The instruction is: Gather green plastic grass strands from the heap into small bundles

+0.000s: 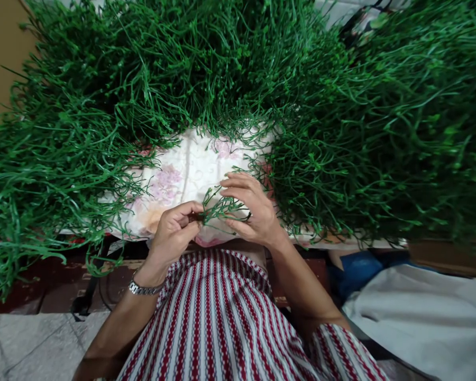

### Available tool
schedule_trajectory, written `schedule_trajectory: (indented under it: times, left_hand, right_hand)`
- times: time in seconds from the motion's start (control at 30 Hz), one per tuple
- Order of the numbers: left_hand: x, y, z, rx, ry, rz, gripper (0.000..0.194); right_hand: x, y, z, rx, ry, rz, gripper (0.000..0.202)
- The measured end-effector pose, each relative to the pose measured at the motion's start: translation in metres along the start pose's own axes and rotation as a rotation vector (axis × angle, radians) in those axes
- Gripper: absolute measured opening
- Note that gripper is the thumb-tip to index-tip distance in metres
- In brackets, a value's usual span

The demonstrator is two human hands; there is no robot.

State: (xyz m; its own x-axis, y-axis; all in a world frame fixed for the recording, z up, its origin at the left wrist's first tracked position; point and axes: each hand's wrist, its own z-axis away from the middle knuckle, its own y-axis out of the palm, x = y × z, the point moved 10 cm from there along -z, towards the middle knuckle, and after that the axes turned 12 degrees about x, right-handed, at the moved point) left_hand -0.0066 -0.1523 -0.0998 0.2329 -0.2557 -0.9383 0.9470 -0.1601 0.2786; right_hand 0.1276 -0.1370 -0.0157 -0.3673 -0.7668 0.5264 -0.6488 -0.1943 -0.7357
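Between my hands is a small green artificial plant sprig (219, 207) with thin branching stems. My left hand (178, 231) pinches its left end between thumb and fingers. My right hand (252, 209) is at the sprig's right side, with its fingers spread and curved around the stem tips; whether they touch the stems is hard to tell. Both hands are over a white cloth (200, 159) with pink and purple flowers, close to the table's near edge.
Large heaps of the same green sprigs surround the cloth: a left heap (63, 159), a back heap (206, 58) and a right heap (381, 153). A brown panel (6, 53) stands at the far left. Pale grey fabric (428, 307) lies at the lower right.
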Motion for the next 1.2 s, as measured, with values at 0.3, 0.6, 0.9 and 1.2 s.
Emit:
schedule_trajectory:
  times: [0.3, 0.6, 0.9, 1.2]
  left_hand:
    - [0.001, -0.001, -0.001, -0.099, 0.053, 0.074, 0.019]
    - [-0.006, 0.005, 0.003, 0.029, 0.091, 0.041, 0.024]
    - [-0.016, 0.003, -0.001, 0.068, 0.105, 0.110, 0.025]
    - [-0.024, -0.006, 0.003, -0.062, 0.260, -0.108, 0.020]
  right_hand:
    - [0.001, -0.003, 0.017, -0.228, -0.042, 0.053, 0.048]
    - [0.003, -0.008, 0.024, -0.313, -0.067, 0.025, 0.026]
    - [0.011, -0.011, 0.019, -0.275, -0.130, 0.058, 0.028]
    - [0.014, -0.006, 0.015, -0.169, -0.111, 0.060, 0.027]
